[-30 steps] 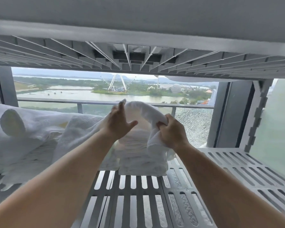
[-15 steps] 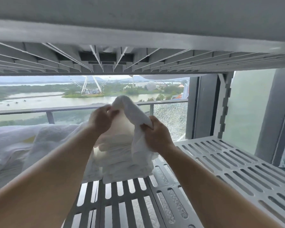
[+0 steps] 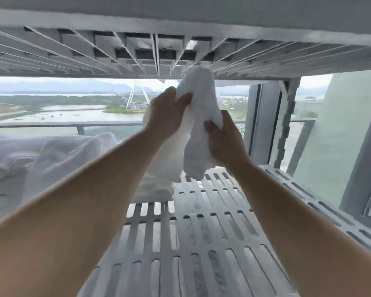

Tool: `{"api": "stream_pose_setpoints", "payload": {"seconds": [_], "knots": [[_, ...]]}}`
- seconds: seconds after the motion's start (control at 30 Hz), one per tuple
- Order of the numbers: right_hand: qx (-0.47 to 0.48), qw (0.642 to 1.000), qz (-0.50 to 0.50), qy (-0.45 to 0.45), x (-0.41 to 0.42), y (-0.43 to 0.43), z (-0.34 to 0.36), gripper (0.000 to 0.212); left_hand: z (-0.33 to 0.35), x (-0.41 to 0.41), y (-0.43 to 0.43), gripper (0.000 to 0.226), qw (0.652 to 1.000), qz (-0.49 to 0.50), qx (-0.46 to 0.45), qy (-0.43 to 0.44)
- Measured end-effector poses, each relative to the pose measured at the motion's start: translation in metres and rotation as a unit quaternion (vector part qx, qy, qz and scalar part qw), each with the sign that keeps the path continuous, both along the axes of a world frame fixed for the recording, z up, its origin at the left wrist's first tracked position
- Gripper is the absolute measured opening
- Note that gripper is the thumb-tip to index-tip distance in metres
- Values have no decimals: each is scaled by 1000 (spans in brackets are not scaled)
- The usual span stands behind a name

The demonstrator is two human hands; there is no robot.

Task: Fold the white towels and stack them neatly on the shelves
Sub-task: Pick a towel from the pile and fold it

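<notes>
**White towel, in hand above shelf**

White towel (image 3: 199, 116): bunched, held clear above slatted shelf (image 3: 201, 232), top end close under upper shelf (image 3: 137, 46). Left hand (image 3: 166, 116): fingers curled round upper part. Right hand (image 3: 225, 142): grips lower part. Folded towel stack (image 3: 159, 189) on shelf beneath; loose towels (image 3: 51, 155) heaped left.

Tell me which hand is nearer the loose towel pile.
Left. The left hand grips the held towel, right of the pile; the right hand grips it farther right.
</notes>
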State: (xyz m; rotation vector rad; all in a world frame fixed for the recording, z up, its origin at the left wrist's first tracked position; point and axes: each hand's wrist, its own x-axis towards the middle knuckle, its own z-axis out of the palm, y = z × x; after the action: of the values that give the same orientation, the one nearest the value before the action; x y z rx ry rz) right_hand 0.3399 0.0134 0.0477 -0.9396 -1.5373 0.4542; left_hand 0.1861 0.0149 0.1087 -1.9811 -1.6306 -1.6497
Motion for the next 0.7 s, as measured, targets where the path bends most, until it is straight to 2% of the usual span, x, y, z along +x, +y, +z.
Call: {"api": "stream_pose_setpoints", "payload": {"seconds": [0.1, 0.17, 0.3, 0.4, 0.47, 0.53, 0.57, 0.6, 0.63, 0.7], "knots": [[-23, 999, 36, 1, 55, -10, -5, 17, -7, 44, -18, 39, 999, 35, 2, 9], [-37, 998, 52, -19, 90, -19, -10, 20, -15, 68, -27, 41, 998, 51, -28, 3], [-43, 996, 59, -59, 147, -35, -22, 17, -37, 95, -43, 48, 990, 47, -135, -3], [-114, 986, 117, -36, 175, -45, -26, 12, -52, 99, -59, 48, 974, 10, -218, -53], [-192, 953, 234, 32, 193, -55, -25, 10, -59, 97, -68, 50, 956, -22, -280, -81], [-242, 903, 347, 77, 215, -64, -29, 12, -62, 93, -75, 52, 938, -25, -340, -64], [-234, 904, 355, 42, 228, -66, -35, 26, -63, 90, -78, 54, 930, -16, -365, -40], [-225, 919, 323, -11, 243, -66, -45, 33, -65, 87, -80, 55, 922, -7, -388, -14], [-224, 932, 279, -52, 253, -65, -53, 30, -67, 83, -81, 57, 913, -1, -408, 12], [-249, 943, 213, -67, 273, -57, -66, 28, -73, 75, -80, 63, 890, 4, -450, 70]]}}
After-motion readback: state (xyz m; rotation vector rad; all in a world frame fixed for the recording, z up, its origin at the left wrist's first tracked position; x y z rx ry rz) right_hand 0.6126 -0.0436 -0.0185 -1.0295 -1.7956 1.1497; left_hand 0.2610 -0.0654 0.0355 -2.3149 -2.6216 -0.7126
